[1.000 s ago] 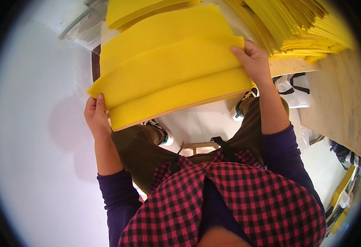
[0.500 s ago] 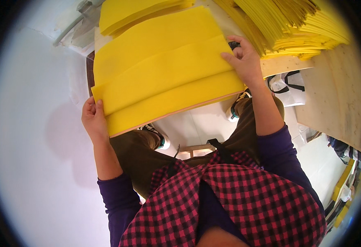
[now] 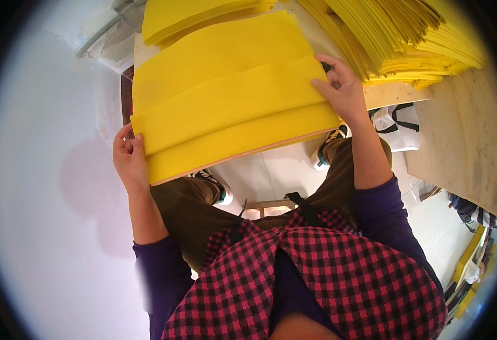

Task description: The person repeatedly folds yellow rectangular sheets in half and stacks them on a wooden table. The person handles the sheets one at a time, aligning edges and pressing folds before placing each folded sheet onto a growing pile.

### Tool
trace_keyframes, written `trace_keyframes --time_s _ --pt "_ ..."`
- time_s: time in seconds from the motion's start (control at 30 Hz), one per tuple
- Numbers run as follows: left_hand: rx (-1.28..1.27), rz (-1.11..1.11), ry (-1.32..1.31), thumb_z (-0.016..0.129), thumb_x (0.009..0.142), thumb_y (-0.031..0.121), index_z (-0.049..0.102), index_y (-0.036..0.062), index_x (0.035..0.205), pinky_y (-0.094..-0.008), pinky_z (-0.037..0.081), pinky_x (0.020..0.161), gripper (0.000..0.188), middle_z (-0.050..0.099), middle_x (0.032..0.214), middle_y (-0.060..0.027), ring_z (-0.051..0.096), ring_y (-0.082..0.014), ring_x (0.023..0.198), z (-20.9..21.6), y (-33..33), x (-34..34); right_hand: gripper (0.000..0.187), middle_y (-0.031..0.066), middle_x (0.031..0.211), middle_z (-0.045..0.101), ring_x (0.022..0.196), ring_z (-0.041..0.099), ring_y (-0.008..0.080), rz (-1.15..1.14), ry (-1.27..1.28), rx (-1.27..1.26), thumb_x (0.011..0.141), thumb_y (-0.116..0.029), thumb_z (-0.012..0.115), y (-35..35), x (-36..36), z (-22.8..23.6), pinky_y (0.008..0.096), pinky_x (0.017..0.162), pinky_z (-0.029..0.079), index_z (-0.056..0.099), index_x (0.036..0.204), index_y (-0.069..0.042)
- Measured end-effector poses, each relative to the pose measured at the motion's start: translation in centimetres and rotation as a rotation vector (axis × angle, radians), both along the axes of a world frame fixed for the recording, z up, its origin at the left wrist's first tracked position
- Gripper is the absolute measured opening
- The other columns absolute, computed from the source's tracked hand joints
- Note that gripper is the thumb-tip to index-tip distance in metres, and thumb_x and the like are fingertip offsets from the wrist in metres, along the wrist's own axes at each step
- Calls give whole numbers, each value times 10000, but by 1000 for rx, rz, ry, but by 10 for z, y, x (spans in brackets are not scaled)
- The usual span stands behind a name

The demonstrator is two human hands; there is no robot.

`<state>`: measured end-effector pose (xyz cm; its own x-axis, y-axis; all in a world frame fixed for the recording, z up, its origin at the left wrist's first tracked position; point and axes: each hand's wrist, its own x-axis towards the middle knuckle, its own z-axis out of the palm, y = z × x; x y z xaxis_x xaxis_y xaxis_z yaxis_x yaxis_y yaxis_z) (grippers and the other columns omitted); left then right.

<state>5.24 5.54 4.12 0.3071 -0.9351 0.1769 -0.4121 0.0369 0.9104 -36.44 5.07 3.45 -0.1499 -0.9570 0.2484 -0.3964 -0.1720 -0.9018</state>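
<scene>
A wide yellow sheet (image 3: 220,90) with a crease across it lies over the near end of the work surface. Its near part forms a folded flap (image 3: 248,136), with a thin pale orange edge along the front. My left hand (image 3: 129,156) pinches the left near corner, thumb on top and fingers curled at the edge. At the right edge, my right hand (image 3: 344,90) has its thumb on the sheet and its fingers bent around the side. Something small and dark shows between those fingers, too hidden to name.
A yellow stack (image 3: 197,20) lies beyond the sheet, and many folded yellow pieces (image 3: 390,39) are heaped at the far right. A wooden board (image 3: 458,136) stands to the right, near a white bag (image 3: 395,127) with black handles. A white wall (image 3: 50,170) is close on the left.
The right hand has shifted slightly right and nearer along the sheet's edge. The left hand's fingers have loosened a little at the corner. The sheet stays almost in place.
</scene>
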Motion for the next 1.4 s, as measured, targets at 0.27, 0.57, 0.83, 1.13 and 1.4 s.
trace_keyframes --time_s 0.27,0.57,0.83,1.13,1.4 --pt "-17 -2 -13 584 909 30 572 7 1171 -180 350 579 264 485 638 61 429 -18 602 4 -1 -2 468 -65 591 327 563 321 58 32 63 -25 780 -41 694 7 1 5 212 541 306 589 1228 -126" --pt "16 30 -113 596 898 29 577 29 1190 -186 365 590 292 478 646 57 431 -29 604 -1 0 -4 491 -48 638 327 582 343 72 82 58 67 782 -60 695 8 -3 2 220 559 337 564 1251 -118" --pt "-32 -20 -113 614 886 31 571 30 1219 -189 362 599 336 458 646 55 418 -36 606 -4 -2 2 403 68 901 580 831 543 203 -9 399 -193 819 -178 691 7 1 37 317 767 456 597 1193 -58" --pt "-49 -55 -93 628 884 34 563 48 1241 -202 356 576 364 445 640 44 406 -52 594 -12 -7 7 631 198 1476 353 1397 279 323 428 631 -231 954 -472 461 2 167 68 419 1149 211 418 1395 -22" --pt "-49 -58 -162 600 892 21 566 61 1245 -205 360 568 357 459 644 38 424 -51 591 -14 -4 10 750 167 1563 176 1460 127 277 339 894 94 943 -531 395 -6 165 28 434 1176 109 241 1484 -35"
